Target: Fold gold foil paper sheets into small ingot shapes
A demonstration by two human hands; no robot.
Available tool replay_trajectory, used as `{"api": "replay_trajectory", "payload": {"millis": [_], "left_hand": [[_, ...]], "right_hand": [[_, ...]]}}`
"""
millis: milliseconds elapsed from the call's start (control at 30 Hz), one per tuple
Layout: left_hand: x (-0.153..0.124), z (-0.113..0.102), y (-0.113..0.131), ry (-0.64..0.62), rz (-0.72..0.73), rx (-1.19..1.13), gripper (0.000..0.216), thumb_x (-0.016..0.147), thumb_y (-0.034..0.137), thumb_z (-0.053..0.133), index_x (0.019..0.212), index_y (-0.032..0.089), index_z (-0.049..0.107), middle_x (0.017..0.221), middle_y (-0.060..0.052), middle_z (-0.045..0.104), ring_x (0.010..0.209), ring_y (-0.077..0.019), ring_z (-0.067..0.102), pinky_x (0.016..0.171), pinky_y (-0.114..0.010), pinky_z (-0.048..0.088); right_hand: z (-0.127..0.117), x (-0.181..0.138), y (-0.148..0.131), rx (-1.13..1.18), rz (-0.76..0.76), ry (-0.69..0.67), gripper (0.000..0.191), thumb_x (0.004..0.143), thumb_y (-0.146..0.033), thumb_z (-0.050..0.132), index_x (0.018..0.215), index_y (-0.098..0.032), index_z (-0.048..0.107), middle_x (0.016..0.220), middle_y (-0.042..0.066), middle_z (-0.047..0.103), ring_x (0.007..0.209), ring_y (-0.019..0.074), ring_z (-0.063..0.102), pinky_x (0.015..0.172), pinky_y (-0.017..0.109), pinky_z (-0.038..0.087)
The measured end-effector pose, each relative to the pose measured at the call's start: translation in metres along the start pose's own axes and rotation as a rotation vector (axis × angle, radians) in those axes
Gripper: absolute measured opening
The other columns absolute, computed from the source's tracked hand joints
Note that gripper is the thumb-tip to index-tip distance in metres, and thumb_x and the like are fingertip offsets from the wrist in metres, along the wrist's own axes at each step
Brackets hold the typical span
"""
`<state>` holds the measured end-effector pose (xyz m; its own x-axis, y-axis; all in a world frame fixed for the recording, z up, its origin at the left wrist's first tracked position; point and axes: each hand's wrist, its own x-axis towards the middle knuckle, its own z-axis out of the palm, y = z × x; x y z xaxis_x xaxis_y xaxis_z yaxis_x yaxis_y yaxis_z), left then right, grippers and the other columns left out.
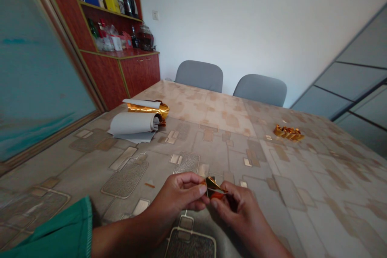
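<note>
Head view: fingers (198,189) pinching gold foil (215,188)

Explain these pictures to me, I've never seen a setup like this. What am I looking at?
There is no machine here, just a person's two bare hands. The one picture comes from a camera worn on the person's head, looking forward and down. The left hand and right hand together pinch a small folded piece of gold foil. On the patterned table cover lie rolled white paper, rolled gold foil and, farther right, a small pile of folded gold pieces.
</note>
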<state>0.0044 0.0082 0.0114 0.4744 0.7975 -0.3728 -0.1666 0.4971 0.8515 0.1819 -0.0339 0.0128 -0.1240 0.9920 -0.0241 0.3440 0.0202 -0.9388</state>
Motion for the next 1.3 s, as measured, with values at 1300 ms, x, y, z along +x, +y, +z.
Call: {"api": "replay_trajectory", "payload": {"millis": [1300], "left_hand": [[0.002, 0.001, 0.001, 0.037, 0.109, -0.071, 0.047, 0.065, 0.051, 0.091, 0.080, 0.016, 0.065, 0.068, -0.001, 0.071, 0.061, -0.0119, 0.065, 0.060, -0.022, 0.050]], "right_hand": [[0.003, -0.006, 0.005, 0.262, -0.125, 0.111, 0.035, 0.097, -0.045, 0.060, 0.072, -0.021, 0.057, 0.066, -0.002, 0.051, 0.061, 0.0138, 0.040, 0.056, 0.025, 0.033]]}}
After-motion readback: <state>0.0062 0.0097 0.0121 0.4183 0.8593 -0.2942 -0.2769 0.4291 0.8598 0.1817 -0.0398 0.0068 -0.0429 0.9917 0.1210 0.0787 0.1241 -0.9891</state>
